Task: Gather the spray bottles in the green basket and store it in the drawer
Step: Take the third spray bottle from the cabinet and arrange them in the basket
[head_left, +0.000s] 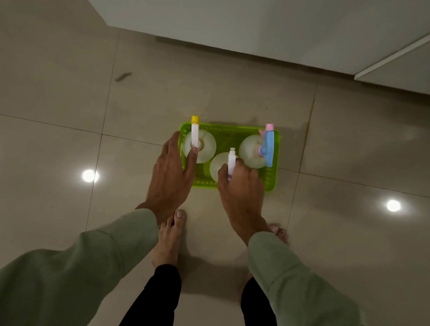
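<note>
A bright green basket (pixel 227 128) sits on the tiled floor with three translucent spray bottles standing in it. The left bottle (pixel 207 149) has a white head with a yellow tip. The right bottle (pixel 250 150) has a blue and pink trigger head. My right hand (pixel 240 191) is closed around the white head of the middle bottle (pixel 216 166) at the basket's near side. My left hand (pixel 172 174) lies over the basket's left wall, fingers stretched outside it and thumb inside against the left bottle's head.
White cabinet fronts (pixel 249 16) run along the far side of the floor, with a panel edge (pixel 414 42) at the upper right. My bare feet (pixel 168 240) stand just behind the basket. Ceiling lights reflect off the glossy tiles (pixel 57 95) on both sides.
</note>
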`<state>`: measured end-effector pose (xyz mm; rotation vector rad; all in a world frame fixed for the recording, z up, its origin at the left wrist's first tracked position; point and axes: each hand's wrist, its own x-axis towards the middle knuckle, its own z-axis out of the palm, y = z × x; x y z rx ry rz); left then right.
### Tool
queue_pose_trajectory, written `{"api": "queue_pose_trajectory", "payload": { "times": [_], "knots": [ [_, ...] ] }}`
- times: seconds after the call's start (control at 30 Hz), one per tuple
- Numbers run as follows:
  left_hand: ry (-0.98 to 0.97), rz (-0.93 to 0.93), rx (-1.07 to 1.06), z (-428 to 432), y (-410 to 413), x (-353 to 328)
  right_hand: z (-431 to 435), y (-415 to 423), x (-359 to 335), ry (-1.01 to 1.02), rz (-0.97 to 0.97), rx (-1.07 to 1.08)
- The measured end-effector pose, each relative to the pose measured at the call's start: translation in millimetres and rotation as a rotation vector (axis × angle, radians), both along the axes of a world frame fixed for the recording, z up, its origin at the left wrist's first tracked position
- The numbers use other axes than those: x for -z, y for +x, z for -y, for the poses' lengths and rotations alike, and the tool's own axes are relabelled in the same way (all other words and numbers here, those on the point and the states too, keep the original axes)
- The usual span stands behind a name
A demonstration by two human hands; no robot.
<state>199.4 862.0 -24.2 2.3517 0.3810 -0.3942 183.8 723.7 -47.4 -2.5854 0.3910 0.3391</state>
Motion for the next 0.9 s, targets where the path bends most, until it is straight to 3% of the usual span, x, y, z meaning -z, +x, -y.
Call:
{"api": "queue_pose_trajectory", "payload": {
  "times": [0.27,0.37,0.5,0.6,0.73,0.9],
  "knots": [
    [0.025,0.000,0.017,-5,-6,0,5,-2,-12,0.058,-0.008,0.028],
    [0.031,-0.013,0.016,-10,-8,-2,19,-10,-19,0.054,0.118,0.055],
    [0.030,-0.031,-0.010,-14,-10,-1,51,-20,-22,0.134,0.288,0.418],
    [0.050,-0.091,-0.056,-12,-9,12,79,-21,9,0.225,0.179,0.645],
    [0.043,-0.245,-0.132,-8,-1,43,98,-16,56,0.327,-0.180,0.506],
    [0.005,-0.376,-0.229,-10,11,86,103,0,90,0.413,-0.286,0.339]
  ]
}}
